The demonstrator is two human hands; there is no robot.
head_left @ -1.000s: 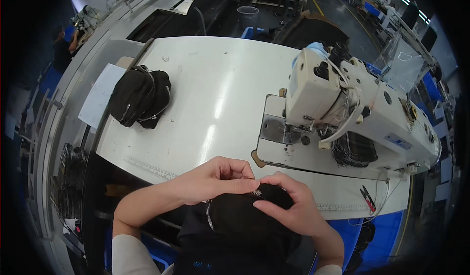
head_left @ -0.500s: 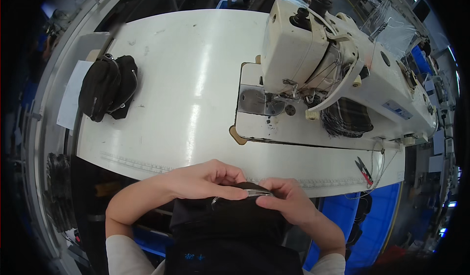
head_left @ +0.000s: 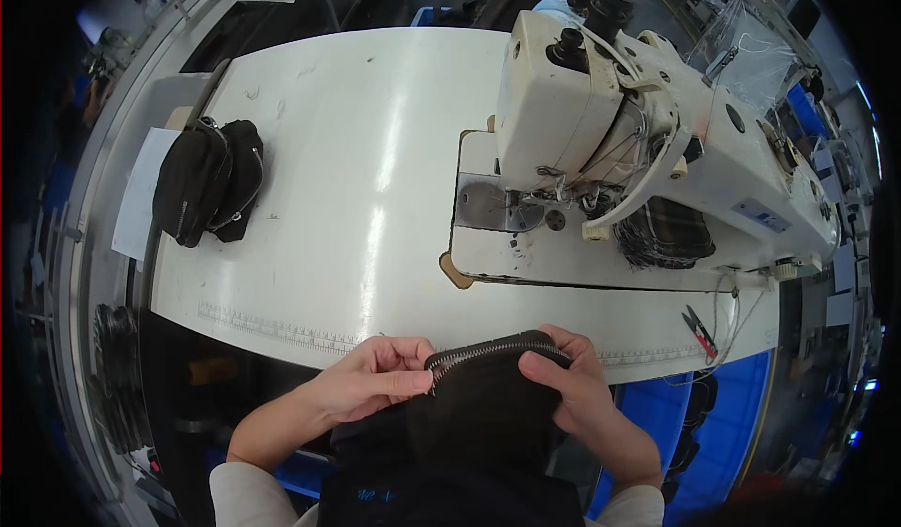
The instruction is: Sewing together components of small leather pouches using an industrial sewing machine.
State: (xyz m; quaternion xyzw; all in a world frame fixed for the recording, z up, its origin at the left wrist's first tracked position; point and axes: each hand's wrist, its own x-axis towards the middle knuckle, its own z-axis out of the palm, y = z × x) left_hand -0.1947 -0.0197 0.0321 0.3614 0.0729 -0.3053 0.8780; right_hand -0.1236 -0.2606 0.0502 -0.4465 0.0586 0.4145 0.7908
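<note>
A black fabric pouch (head_left: 479, 391) with a silvery metal zipper curving along its top edge is held up at the table's front edge, close to my body. My left hand (head_left: 380, 377) pinches the zipper's left end between thumb and fingers. Around the pouch's upper right corner my right hand (head_left: 572, 377) is closed, thumb on the near face and fingers behind. The pouch's underside blends into the dark clothing and cannot be made out.
A white sewing machine (head_left: 563, 105) stands on the white table (head_left: 310, 170) at right, with dark fabric pieces (head_left: 664, 233) under its arm. Small snips (head_left: 699, 330) lie near the front right edge. Black zippered pouches (head_left: 208, 182) sit at far left. Blue bins (head_left: 732, 424) stand below right.
The pouch has been raised and turned, so its zipper and front face now show. My left hand has shifted its pinch to the zipper's left end; my right hand has moved slightly up and right.
</note>
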